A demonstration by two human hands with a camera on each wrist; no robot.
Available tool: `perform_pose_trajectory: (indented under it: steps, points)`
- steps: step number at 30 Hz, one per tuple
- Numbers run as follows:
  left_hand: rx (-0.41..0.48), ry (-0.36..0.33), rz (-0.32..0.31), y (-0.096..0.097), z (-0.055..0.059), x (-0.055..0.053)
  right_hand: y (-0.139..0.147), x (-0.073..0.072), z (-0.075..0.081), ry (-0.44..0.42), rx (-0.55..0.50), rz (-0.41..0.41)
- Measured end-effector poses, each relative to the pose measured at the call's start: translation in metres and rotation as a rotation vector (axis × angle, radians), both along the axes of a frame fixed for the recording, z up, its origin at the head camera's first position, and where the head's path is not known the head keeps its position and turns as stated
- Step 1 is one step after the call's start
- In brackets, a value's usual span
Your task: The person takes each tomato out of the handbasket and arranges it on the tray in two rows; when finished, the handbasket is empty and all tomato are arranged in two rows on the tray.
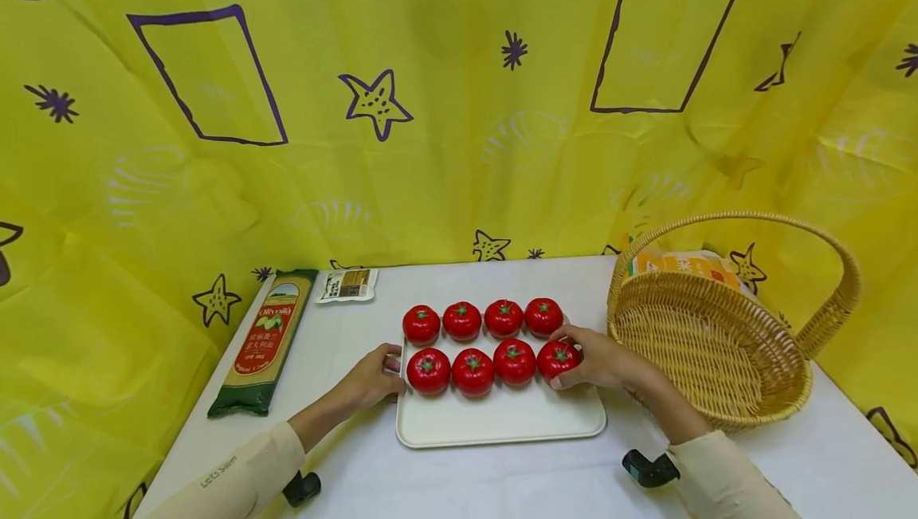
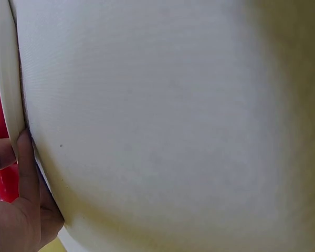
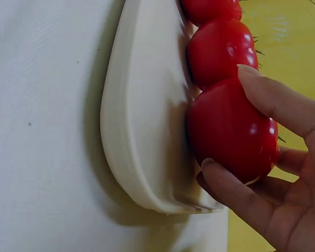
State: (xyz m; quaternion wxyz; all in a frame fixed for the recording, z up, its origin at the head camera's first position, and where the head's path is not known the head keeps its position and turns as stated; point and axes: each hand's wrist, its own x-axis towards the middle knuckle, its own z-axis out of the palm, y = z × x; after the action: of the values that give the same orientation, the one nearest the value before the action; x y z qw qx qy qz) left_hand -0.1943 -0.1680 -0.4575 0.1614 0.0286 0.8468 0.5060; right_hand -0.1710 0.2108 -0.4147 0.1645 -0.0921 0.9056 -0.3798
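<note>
A cream tray point(image 1: 502, 421) on the table bears two rows of red tomatoes, with bare tray along the front. My left hand point(image 1: 373, 378) grips the tray's left edge; the left wrist view shows thumb and fingers on either side of its rim point(image 2: 10, 79). At the right end of the front row, my right hand point(image 1: 602, 358) holds a tomato point(image 3: 228, 128), thumb on one side and fingers on the other. That tomato sits close against its neighbour point(image 3: 220, 55) in the right wrist view. Part of the left hand's fingers is hidden beneath the tray.
To the right stands a wicker basket point(image 1: 688, 344) with a tall handle, tilted toward me, a coloured packet point(image 1: 692, 265) behind it. A green-and-red pasta packet point(image 1: 265, 344) lies at the left, near a small white packet point(image 1: 349, 285). A yellow curtain point(image 1: 445, 184) hangs behind the table.
</note>
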Motion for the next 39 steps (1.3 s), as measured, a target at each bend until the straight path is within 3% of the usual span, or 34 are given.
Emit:
perform_pose_trajectory:
  steps: [15,39]
  points:
    - [0.030,-0.019,0.017,0.001,-0.001,-0.001,-0.001,0.003,-0.007,-0.064,-0.089,-0.132]
    - [0.019,-0.025,0.018,0.001,-0.001,0.000,-0.001,0.009,-0.013,-0.059,-0.147,-0.187]
